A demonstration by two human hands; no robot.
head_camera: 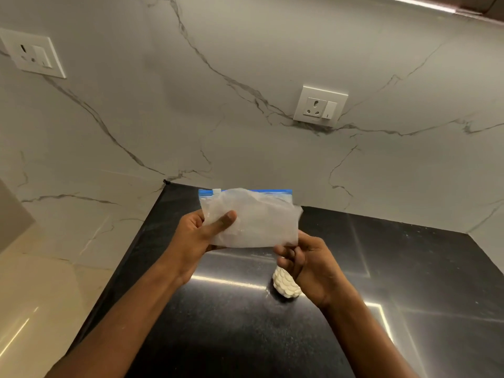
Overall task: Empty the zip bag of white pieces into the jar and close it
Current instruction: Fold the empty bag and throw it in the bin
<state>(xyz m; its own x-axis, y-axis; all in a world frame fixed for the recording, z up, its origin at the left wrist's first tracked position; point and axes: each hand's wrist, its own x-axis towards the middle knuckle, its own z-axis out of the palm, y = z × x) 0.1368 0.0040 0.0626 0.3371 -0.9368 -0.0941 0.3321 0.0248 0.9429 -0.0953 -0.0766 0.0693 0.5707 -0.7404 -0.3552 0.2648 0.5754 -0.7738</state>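
A clear zip bag (256, 216) with a blue zip strip along its top is held up above the black counter; it looks flat, and no pieces show inside. My left hand (201, 236) grips the bag's left side, thumb on its front. My right hand (305, 257) pinches the bag's lower right corner. Below and behind my right hand stands a clear jar (285, 286) filled with white oval pieces; its upper part and mouth are hidden by that hand. No lid is in view.
The glossy black counter (272, 336) runs into a corner of white marble wall. Wall sockets sit at the upper left (34, 54) and above the counter (320, 106). The counter's left edge drops to a beige floor (41, 309).
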